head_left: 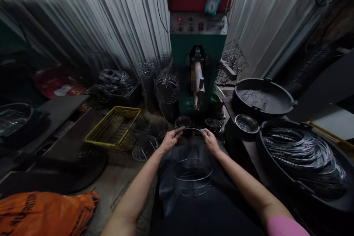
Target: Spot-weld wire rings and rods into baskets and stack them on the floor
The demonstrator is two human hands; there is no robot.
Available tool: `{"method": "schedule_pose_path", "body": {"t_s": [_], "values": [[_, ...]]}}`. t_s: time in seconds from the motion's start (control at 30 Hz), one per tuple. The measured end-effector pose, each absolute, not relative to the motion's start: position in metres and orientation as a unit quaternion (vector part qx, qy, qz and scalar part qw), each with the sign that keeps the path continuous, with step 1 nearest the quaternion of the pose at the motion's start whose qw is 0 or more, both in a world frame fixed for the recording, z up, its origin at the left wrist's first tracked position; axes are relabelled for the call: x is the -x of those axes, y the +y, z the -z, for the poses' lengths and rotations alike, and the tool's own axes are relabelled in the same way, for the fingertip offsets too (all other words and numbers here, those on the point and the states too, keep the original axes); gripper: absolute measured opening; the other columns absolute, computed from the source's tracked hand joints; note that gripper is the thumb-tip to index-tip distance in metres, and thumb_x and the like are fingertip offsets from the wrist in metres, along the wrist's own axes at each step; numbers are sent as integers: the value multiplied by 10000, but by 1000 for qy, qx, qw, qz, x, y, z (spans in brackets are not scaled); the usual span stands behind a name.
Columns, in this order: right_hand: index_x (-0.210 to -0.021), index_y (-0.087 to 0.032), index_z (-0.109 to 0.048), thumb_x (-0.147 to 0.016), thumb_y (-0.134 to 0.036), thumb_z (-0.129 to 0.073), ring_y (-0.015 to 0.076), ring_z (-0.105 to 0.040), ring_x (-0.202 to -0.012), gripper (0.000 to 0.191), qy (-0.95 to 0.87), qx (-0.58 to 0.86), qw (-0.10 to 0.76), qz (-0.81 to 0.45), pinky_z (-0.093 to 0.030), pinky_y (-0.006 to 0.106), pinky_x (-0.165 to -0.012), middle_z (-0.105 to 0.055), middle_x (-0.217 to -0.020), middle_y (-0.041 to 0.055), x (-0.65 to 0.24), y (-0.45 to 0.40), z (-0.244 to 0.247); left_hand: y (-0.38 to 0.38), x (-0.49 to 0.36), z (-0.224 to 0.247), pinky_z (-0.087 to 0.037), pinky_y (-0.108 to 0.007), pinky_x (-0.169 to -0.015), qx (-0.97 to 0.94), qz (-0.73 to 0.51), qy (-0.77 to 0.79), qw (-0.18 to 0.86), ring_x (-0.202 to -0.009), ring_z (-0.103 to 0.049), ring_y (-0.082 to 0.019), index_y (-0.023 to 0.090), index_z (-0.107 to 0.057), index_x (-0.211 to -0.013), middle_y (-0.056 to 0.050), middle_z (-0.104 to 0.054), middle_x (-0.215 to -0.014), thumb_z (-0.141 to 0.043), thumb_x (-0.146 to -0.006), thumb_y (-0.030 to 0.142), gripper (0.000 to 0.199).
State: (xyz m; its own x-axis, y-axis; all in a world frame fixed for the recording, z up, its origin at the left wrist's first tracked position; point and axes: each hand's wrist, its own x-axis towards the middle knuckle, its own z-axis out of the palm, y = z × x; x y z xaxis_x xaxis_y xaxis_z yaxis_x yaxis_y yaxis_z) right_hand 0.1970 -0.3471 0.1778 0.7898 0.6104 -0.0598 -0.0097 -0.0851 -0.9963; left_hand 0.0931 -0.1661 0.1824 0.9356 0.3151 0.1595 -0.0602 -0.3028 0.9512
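My left hand (169, 141) and my right hand (211, 142) are stretched forward, fingers closed on opposite sides of a thin curved metal wire (192, 129). It looks like part of a ring, and its lower part is hard to make out. Below my hands, a round wire frame (193, 181) with rings and cross wires rests on the dark apron (177, 206) over my lap. Just beyond my hands stands a green machine (181, 57) with a pale cylindrical arm (198, 75) and a lit red lamp.
On the right are a large pan of wire rings (304, 151), a small bowl of metal pieces (247, 124) and a shallow black pan (279, 97). At left stand a yellow crate (110, 142), wire baskets (145, 148) and an orange sack (49, 214). Stacked wire rings (167, 84) flank the machine.
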Motion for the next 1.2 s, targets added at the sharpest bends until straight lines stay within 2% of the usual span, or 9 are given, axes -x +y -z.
{"method": "schedule_pose_path", "body": {"t_s": [0.1, 0.33, 0.5, 0.6, 0.7, 0.77, 0.87, 1.03, 1.2], "values": [[-736, -193, -529, -747, -476, -464, 94, -303, -505, 290, -240, 737, 610, -166, -258, 212, -476, -357, -559, -46, -201, -349, -175, -166, -93, -177, -470, -302, -717, -786, -164, 90, 590, -772, -601, -166, 163, -582, -1101, -34, -675, -768, -504, -774, 379, 399], [-689, -188, -550, -784, -415, -443, 104, -382, -569, 268, -329, 766, 539, -117, -318, 214, -560, -408, -574, -37, -214, -349, -176, -162, -99, -175, -438, -328, -828, -827, -172, 72, 530, -912, -585, -188, 184, -602, -1068, -53, -662, -954, -477, -793, 333, 337], [-957, -218, -599, -819, -340, -404, 137, -514, -662, 268, -389, 775, 489, -92, -394, 240, -660, -574, -738, 5, -217, -345, -174, -157, -100, -175, -454, -293, -784, -884, -158, 25, 439, -883, -582, -165, 213, -543, -1150, -43, -643, -935, -412, -779, 136, 401], [-1147, -265, -526, -836, -267, -368, 174, -566, -776, 349, -417, 827, 370, -74, -413, 274, -718, -612, -904, 44, -216, -342, -172, -156, -101, -173, -455, -261, -745, -906, -160, 7, 391, -836, -574, -147, 236, -521, -1176, -35, -615, -908, -389, -727, 42, 507], [-1236, -266, -456, -846, -209, -328, 199, -587, -743, 414, -406, 890, 199, -63, -421, 292, -668, -611, -922, 91, -215, -340, -173, -156, -102, -171, -449, -251, -726, -919, -161, 3, 359, -789, -564, -141, 250, -517, -1183, -30, -594, -882, -391, -708, 21, 542], [-1267, -253, -419, -836, -153, -304, 209, -597, -723, 457, -406, 905, 111, -58, -418, 291, -629, -601, -939, 119, -214, -338, -174, -156, -103, -170, -446, -255, -723, -925, -156, 2, 347, -778, -563, -147, 254, -514, -1186, -33, -588, -872, -402, -722, 39, 524], [-1280, -232, -397, -812, -95, -295, 218, -608, -727, 498, -419, 906, 38, -48, -412, 282, -596, -591, -954, 141, -213, -335, -177, -155, -106, -169, -448, -258, -705, -932, -147, 17, 332, -774, -574, -160, 250, -517, -1185, -42, -597, -863, -418, -777, 126, 438], [-1258, -230, -414, -823, -115, -317, 212, -613, -728, 460, -424, 905, 19, -27, -403, 260, -576, -612, -915, 125, -220, -332, -183, -151, -117, -176, -459, -252, -685, -938, -126, 9, 322, -739, -593, -155, 220, -540, -1162, -38, -631, -817, -413, -753, 80, 451], [-1176, -240, -484, -868, -205, -324, 184, -614, -759, 349, -403, 911, 89, 1, -400, 229, -606, -646, -894, 79, -246, -335, -195, -149, -146, -198, -452, -266, -776, -915, -148, -45, 372, -831, -598, -150, 169, -581, -1099, -40, -661, -900, -417, -720, 37, 434]]}}
